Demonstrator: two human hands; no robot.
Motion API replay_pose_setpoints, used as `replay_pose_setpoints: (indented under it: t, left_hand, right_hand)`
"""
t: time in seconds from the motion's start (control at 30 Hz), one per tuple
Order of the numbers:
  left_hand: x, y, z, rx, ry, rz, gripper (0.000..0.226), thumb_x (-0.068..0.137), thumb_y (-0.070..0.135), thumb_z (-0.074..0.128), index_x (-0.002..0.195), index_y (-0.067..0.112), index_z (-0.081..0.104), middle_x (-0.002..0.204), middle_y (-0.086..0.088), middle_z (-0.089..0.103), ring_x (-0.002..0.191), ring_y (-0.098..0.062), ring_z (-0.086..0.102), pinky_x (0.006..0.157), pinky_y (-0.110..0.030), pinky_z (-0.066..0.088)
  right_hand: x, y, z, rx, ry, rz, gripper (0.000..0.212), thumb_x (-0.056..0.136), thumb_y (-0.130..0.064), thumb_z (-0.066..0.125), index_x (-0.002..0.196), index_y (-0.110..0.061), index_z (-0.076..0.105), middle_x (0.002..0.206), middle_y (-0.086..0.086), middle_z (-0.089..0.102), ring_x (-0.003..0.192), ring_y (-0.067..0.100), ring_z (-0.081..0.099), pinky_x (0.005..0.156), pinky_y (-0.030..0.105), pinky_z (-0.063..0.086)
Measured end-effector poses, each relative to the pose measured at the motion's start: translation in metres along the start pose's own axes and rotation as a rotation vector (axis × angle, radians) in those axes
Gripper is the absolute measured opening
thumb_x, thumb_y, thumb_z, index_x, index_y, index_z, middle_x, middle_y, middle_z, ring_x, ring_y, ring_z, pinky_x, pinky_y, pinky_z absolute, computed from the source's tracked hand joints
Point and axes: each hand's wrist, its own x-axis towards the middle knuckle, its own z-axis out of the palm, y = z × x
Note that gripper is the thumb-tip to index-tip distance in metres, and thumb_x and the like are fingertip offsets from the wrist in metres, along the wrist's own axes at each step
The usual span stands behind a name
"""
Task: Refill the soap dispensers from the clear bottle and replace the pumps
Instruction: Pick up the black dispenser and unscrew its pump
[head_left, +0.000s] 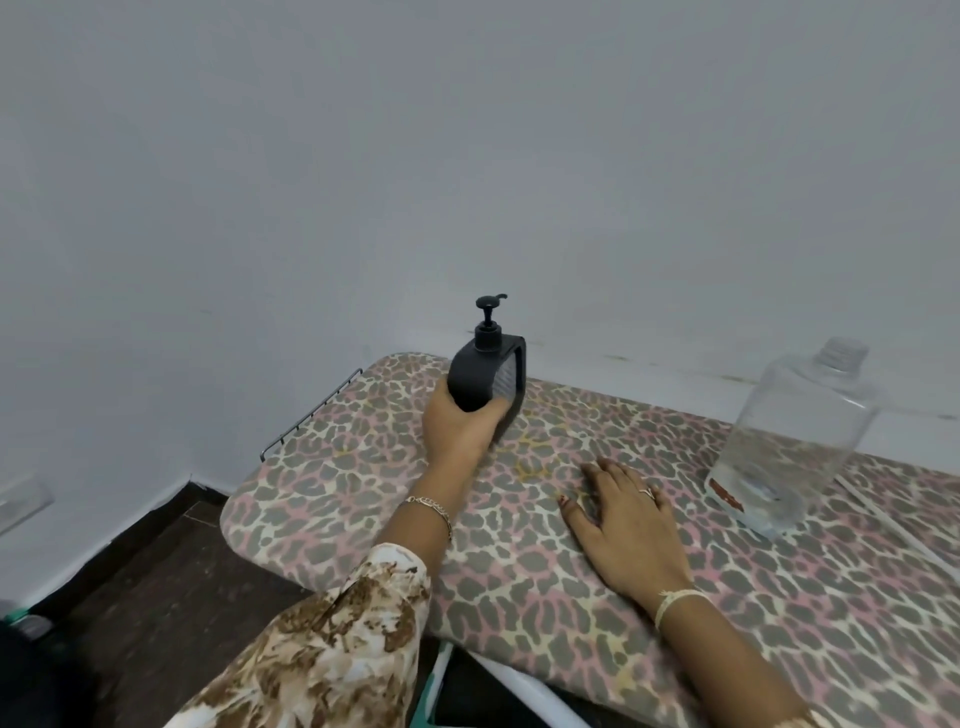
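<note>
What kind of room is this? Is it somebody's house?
Probably a room in a home, maybe a laundry corner. The work surface looks like an ironing board with a leopard-print cover and a wire iron rest at its end, pushed against a plain painted wall, above a dark floor.

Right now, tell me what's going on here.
A person's left hand grips the black soap dispenser, its pump fitted, at the far end of the leopard-print board. The right hand lies flat on the board, holding nothing. The clear bottle stands apart to the right, with little liquid inside.
</note>
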Motion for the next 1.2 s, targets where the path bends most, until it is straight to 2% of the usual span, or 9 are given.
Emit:
replay_pose_setpoints:
  t: [0.17,0.3,0.37,0.5,0.77,0.87,0.97,1.07,1.2]
  left_hand:
    - [-0.046,-0.004,0.022,-0.024,-0.170,0.039,0.052,0.071,0.012,0.080,0.118,0.023,0.060,0.104,0.008,0.066,0.095,-0.011,0.064,0.085,-0.028,0.054]
    - [-0.075,-0.007,0.038,-0.007,-0.287,0.036,0.048,0.071,0.012,0.080,0.114,0.024,0.061,0.103,0.008,0.069,0.094,-0.010,0.065,0.081,-0.025,0.055]
    - [-0.086,-0.010,0.045,-0.009,-0.356,0.038,0.045,0.070,0.009,0.080,0.107,0.025,0.062,0.100,0.008,0.070,0.092,-0.009,0.067,0.076,-0.020,0.054]
    - [-0.106,-0.018,0.058,-0.010,-0.451,0.065,0.052,0.064,0.008,0.084,0.110,0.022,0.063,0.102,0.003,0.072,0.095,-0.011,0.069,0.082,-0.028,0.057]
    - [-0.118,-0.020,0.067,0.003,-0.495,0.090,0.057,0.065,0.011,0.086,0.116,0.019,0.062,0.107,0.003,0.071,0.099,-0.011,0.068,0.089,-0.036,0.056]
    - [-0.119,-0.021,0.067,0.005,-0.514,0.117,0.060,0.067,0.014,0.085,0.121,0.019,0.060,0.111,0.004,0.070,0.102,-0.009,0.066,0.091,-0.034,0.055]
    - [-0.120,-0.026,0.069,0.026,-0.495,0.126,0.068,0.066,0.015,0.085,0.128,0.020,0.056,0.115,0.005,0.067,0.106,-0.009,0.064,0.092,-0.033,0.054]
    - [-0.123,-0.030,0.071,0.024,-0.477,0.160,0.068,0.068,0.014,0.084,0.128,0.023,0.055,0.114,0.007,0.067,0.106,-0.008,0.064,0.089,-0.027,0.054]
    - [-0.124,-0.032,0.072,0.036,-0.457,0.206,0.072,0.064,0.020,0.088,0.127,0.025,0.054,0.114,0.011,0.066,0.105,-0.002,0.063,0.088,-0.022,0.053]
  right_hand:
    - [-0.009,0.005,-0.004,0.309,0.206,0.030,0.049,0.092,-0.028,0.054,0.139,-0.018,0.043,0.138,0.000,0.049,0.126,0.017,0.045,0.107,0.036,0.037]
    - [-0.026,0.008,-0.013,0.527,0.426,0.047,0.050,0.090,-0.008,0.051,0.139,-0.018,0.042,0.129,-0.009,0.046,0.117,-0.001,0.039,0.100,0.023,0.034]
    - [-0.033,0.010,-0.017,0.593,0.494,0.078,0.052,0.091,-0.013,0.046,0.142,-0.019,0.038,0.129,-0.013,0.042,0.119,-0.004,0.035,0.104,0.023,0.031]
    - [-0.042,0.017,-0.027,0.645,0.559,0.105,0.057,0.087,-0.024,0.037,0.144,-0.019,0.036,0.141,-0.009,0.042,0.130,0.002,0.034,0.111,0.028,0.029]
    - [-0.040,0.025,-0.055,0.542,0.623,0.120,0.055,0.093,-0.047,0.045,0.141,-0.021,0.042,0.141,-0.004,0.048,0.133,0.012,0.038,0.111,0.040,0.033]
    - [-0.033,0.023,-0.067,0.468,0.651,0.165,0.053,0.086,-0.055,0.058,0.131,-0.028,0.053,0.122,-0.013,0.060,0.122,0.009,0.047,0.105,0.038,0.037]
    - [-0.026,0.018,-0.079,0.400,0.676,0.221,0.040,0.076,-0.060,0.067,0.108,-0.036,0.065,0.099,-0.020,0.066,0.108,0.006,0.054,0.097,0.030,0.033]
    - [-0.020,0.014,-0.084,0.374,0.669,0.264,0.037,0.069,-0.066,0.068,0.093,-0.038,0.067,0.092,-0.020,0.067,0.099,0.007,0.058,0.096,0.032,0.032]
    - [-0.013,0.016,-0.086,0.366,0.648,0.295,0.040,0.066,-0.068,0.069,0.089,-0.035,0.070,0.088,-0.018,0.069,0.096,0.008,0.060,0.099,0.036,0.033]
